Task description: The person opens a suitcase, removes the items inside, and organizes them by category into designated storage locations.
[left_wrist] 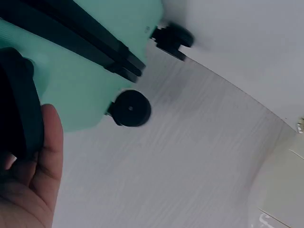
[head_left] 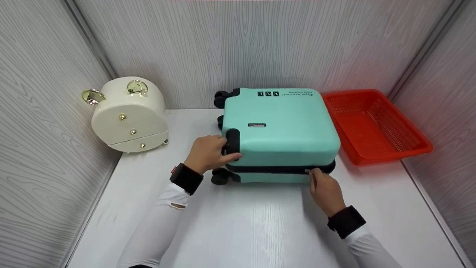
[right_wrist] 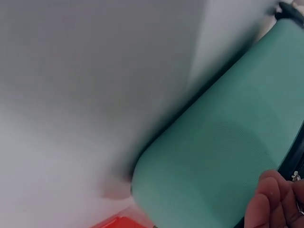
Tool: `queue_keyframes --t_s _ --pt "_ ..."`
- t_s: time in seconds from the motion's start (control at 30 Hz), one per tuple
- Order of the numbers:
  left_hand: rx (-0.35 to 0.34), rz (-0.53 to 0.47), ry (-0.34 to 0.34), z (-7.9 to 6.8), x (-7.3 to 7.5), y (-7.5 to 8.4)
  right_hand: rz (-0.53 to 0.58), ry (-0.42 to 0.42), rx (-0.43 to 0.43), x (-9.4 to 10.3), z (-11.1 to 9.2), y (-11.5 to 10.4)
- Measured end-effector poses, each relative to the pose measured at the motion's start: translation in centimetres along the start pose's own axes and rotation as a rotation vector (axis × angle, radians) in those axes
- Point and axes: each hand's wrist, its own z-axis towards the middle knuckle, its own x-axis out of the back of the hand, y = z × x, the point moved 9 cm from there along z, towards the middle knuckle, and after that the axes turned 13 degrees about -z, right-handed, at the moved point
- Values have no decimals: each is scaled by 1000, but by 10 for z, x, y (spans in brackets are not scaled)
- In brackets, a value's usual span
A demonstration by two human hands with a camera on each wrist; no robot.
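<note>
A mint-green suitcase (head_left: 286, 130) lies flat on the table, its black wheels (head_left: 219, 176) facing left. My left hand (head_left: 206, 153) grips the black corner guard (head_left: 233, 138) at its near left, the thumb along the front side. In the left wrist view the fingers curl around a black wheel part (left_wrist: 23, 102). At the suitcase's near right, my right hand (head_left: 328, 191) pinches the zipper pull (head_left: 307, 171) on the black zipper band (head_left: 271, 169). The right wrist view shows the metal slider (right_wrist: 295, 176) beside the fingers, which partly hide the pull.
To the left stands a cream round case (head_left: 130, 111) with gold knobs and ear-like gold parts. A red plastic basket (head_left: 399, 150) sits close to the suitcase's right side. Wood-grain panels (head_left: 260, 44) enclose the white table (head_left: 238, 230) at the back and sides.
</note>
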Motion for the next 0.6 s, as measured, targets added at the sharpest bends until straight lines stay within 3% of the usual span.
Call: queue_keyframes --t_s 0.1,0.3,0.47,0.6 --pt "-11 29 62 -7 1 22 -22 19 -58 11 -7 5" --pt "41 94 126 -12 -1 41 -28 60 -68 12 -13 -4" --pt "35 114 185 -15 -2 61 -14 82 -7 10 -14 -31" --pt "46 133 222 -17 -5 79 35 50 70 4 -16 -65"
